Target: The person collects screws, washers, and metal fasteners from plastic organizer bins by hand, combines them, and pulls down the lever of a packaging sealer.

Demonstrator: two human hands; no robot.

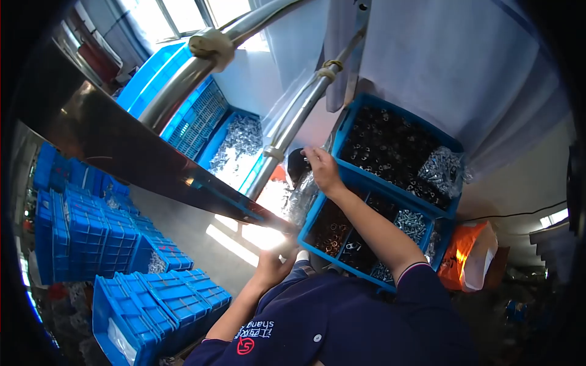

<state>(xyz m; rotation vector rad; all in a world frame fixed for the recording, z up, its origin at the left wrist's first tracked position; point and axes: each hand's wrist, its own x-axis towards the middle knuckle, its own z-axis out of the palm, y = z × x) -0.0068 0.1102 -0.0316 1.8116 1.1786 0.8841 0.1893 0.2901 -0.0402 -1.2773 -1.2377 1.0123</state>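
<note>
My right hand (322,171) reaches forward, its fingers bent and closed at the top of a clear plastic bag (300,202). A dark round object (297,163) sits right beside those fingers. My left hand (274,266) is lower, close to my lap and near the bottom end of the bag and the panel's edge; glare washes out its fingers. Under my right forearm stands a divided blue bin (312,236) with copper-coloured rings (332,239), silver screws (410,224) and dark parts in its compartments.
A second blue bin (400,172) of black parts adjoins the divided one. A dark shiny panel (152,155) and metal tubes (299,113) cross the view. Blue crates (162,305) stand at left, another crate of bagged parts (238,146) behind, an orange bag (461,256) at right.
</note>
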